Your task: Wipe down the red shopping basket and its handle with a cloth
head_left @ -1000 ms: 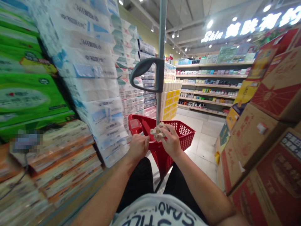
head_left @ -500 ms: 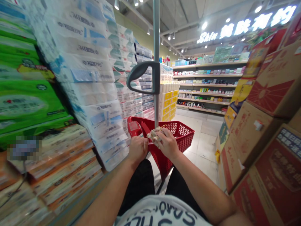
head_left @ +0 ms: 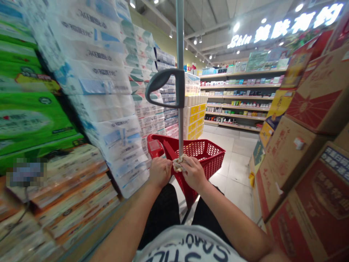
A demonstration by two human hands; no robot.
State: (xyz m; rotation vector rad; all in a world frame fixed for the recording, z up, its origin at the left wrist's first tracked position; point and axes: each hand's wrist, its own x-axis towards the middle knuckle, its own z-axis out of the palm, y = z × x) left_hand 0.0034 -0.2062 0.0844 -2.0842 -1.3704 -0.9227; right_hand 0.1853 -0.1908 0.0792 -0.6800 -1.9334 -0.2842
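Observation:
A red shopping cart (head_left: 215, 163) with a perforated basket stands just in front of me. My left hand (head_left: 160, 171) is closed on the cart's red handle at its near edge. A crumpled, pale patterned cloth (head_left: 179, 163) is held in my right hand (head_left: 194, 174), with its fingers wrapped round it. That hand rests near the handle, right beside my left hand. Part of the handle is hidden under both hands. A grey upright pole (head_left: 180, 43) with a looped grip (head_left: 163, 87) rises beyond them.
Tall stacks of white tissue packs (head_left: 109, 80) and green packs (head_left: 29, 112) line the left. Cardboard boxes (head_left: 294, 153) are piled on the right. Shelves of small goods (head_left: 237, 96) stand ahead, past the tiled floor (head_left: 237, 163).
My right hand and the cloth have shifted slightly, and the cloth looks more bunched. My left hand stays on the handle. The surroundings have moved only a little in view.

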